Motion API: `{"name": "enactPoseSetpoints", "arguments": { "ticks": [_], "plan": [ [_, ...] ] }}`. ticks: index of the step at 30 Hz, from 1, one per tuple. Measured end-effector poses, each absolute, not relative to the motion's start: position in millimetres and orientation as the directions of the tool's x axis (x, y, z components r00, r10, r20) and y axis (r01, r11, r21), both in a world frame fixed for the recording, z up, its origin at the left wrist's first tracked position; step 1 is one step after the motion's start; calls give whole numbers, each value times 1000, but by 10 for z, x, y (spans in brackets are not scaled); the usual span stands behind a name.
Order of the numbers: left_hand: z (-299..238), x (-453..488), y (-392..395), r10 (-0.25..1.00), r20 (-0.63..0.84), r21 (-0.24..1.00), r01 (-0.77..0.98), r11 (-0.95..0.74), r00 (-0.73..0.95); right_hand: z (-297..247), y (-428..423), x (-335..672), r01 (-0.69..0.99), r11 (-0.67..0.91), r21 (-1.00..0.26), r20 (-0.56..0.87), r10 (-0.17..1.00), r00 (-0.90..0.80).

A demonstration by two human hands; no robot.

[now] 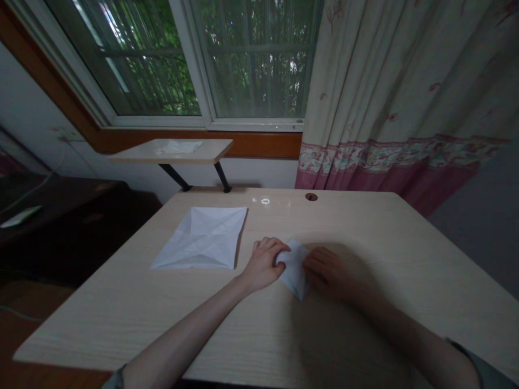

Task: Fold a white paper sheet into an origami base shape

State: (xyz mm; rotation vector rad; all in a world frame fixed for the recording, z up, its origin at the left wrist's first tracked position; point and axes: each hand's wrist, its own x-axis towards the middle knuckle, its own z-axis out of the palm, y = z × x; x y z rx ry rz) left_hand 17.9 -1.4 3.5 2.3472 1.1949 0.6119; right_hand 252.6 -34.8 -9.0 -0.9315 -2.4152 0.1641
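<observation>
A small folded piece of white paper point(295, 266) lies on the desk between my two hands, with one point towards me. My left hand point(265, 265) has its thumb and fingers closed on the left edge of the folded paper. At the opposite edge, the bent fingers of my right hand point(328, 270) are closed on the paper, and its thumb is mostly hidden in shadow. Left of my hands lies a larger white paper sheet point(206, 237), opened out and marked with crossing creases.
The pale wooden desk point(133, 319) has a round cable hole point(311, 197) near its back edge. A small raised shelf point(214, 154) on black legs stands at the back left, holding crumpled white paper point(182, 146). A window point(255, 65) and floral curtain point(365, 108) are behind.
</observation>
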Motion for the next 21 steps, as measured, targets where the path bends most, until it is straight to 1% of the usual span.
{"name": "enactPoseSetpoints", "arguments": {
  "ticks": [3,5,8,13,21],
  "plan": [
    [57,182,-33,822,178,539,645,-542,541,-128,-290,2565,572,723,-388,473,689,-550],
    [70,183,-46,816,178,528,646,-552,551,-137,-268,2573,560,701,-442,458,713,-531],
    [78,185,-56,809,172,521,646,-559,561,-129,-256,2575,558,671,-488,420,741,-523],
    [64,186,-49,809,174,528,640,-558,562,-114,-253,2578,553,652,-518,394,756,-522],
    [58,184,-46,808,172,537,634,-557,564,-147,-238,2576,576,644,-503,381,764,-521]
  ]
}}
